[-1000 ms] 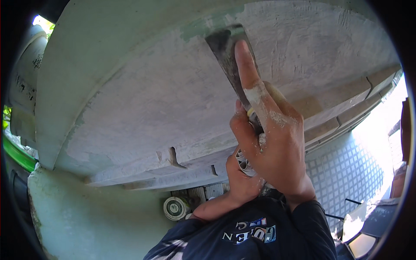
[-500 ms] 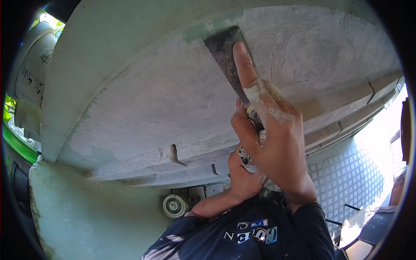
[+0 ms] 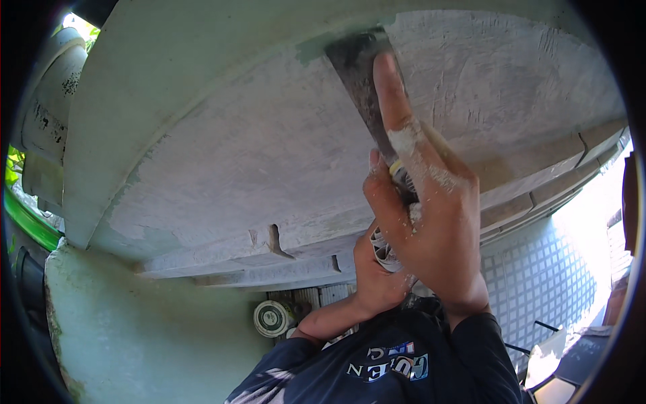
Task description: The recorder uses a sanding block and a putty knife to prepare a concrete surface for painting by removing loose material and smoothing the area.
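A putty knife [image 3: 356, 74] with a wide dark blade is gripped in my right hand [image 3: 437, 209]. My index finger lies stretched along the blade and the other fingers wrap the handle. The blade's edge meets the upper border of a pale, putty-coated surface [image 3: 256, 148], beside a bare green patch [image 3: 313, 48]. Dried white putty flecks cover the finger and knuckles. Lower down, partly behind the right hand, my left hand [image 3: 378, 276] is closed around a white, ridged thing [image 3: 383, 252]; most of it is hidden, so its kind cannot be made out.
A green painted border [image 3: 155, 74] curves around the coated surface. Below run ledges [image 3: 222, 259] with notches. A round-lidded tub [image 3: 271, 318] stands lower down by a green wall [image 3: 155, 323]. At right are a tiled floor [image 3: 538, 269] and chairs [image 3: 552, 357]; a pipe [image 3: 50, 101] is at left.
My right hand and the putty knife have shifted slightly up and to the right, bringing the blade over part of the green patch. My left hand has stayed nearly in place.
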Demonstrator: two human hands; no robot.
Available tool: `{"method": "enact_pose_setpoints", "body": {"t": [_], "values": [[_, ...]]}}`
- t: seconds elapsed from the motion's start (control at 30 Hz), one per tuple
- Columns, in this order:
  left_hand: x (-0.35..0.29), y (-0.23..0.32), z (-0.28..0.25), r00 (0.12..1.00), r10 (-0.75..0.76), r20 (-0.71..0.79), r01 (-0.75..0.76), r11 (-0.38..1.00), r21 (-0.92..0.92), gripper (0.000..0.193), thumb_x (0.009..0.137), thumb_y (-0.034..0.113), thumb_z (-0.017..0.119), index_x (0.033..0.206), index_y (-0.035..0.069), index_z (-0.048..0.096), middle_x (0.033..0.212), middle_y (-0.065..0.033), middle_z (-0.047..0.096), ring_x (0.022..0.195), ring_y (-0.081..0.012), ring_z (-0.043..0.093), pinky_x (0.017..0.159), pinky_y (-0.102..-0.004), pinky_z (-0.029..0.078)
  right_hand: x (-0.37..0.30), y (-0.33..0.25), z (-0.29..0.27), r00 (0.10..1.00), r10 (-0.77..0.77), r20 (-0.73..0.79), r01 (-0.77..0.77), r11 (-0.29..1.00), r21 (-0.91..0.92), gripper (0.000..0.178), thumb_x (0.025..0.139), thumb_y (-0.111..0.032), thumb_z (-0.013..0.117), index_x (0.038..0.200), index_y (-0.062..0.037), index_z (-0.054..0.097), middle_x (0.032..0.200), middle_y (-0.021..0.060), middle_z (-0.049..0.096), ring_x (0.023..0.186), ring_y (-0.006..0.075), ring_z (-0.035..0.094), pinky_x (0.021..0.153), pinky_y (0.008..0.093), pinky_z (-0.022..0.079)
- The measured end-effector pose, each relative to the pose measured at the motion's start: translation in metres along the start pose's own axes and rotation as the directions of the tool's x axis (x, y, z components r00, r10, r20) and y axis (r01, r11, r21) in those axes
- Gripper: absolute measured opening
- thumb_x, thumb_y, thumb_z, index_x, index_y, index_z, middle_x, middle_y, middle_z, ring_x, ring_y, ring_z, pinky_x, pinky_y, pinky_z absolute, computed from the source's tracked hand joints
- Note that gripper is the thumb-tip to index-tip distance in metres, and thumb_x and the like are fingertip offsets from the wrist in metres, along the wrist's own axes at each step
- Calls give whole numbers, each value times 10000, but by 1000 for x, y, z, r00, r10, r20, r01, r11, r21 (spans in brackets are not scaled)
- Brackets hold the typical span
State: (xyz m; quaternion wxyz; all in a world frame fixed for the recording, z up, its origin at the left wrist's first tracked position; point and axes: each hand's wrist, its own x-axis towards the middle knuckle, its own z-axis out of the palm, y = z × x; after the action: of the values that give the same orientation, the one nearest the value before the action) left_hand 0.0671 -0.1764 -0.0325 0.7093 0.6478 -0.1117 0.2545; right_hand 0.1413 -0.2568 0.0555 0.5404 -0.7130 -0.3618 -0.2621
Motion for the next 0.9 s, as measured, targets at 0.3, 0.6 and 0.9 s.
{"method": "enact_pose_setpoints", "body": {"t": [0.3,0.6,0.9], "values": [[1,-1,1,1000,-17,-19,17,1000,24,433,821,82,735,1214,-24,588,1051,-54,673,962,-113,598,855,-279,477,4,-7,-5,998,46,38,-44,997,-70,795,833,73,577,1566,-131,346,1490,147,510,1073,349,696,889,388,561],[0,-4,-4,1000,-18,-5,18,996,85,417,816,82,728,1189,-37,584,1046,-63,670,963,-120,593,859,-286,473,3,3,1,999,-30,18,30,999,-19,855,834,-30,639,1589,-216,282,811,133,549,622,340,575,560,452,502],[6,3,2,999,17,34,-20,996,82,403,811,80,732,1172,-29,592,1039,-64,672,957,-119,591,857,-289,472,8,1,-6,999,-32,29,30,997,73,832,847,-34,632,1585,-209,291,809,122,551,645,333,579,589,454,504]]}}
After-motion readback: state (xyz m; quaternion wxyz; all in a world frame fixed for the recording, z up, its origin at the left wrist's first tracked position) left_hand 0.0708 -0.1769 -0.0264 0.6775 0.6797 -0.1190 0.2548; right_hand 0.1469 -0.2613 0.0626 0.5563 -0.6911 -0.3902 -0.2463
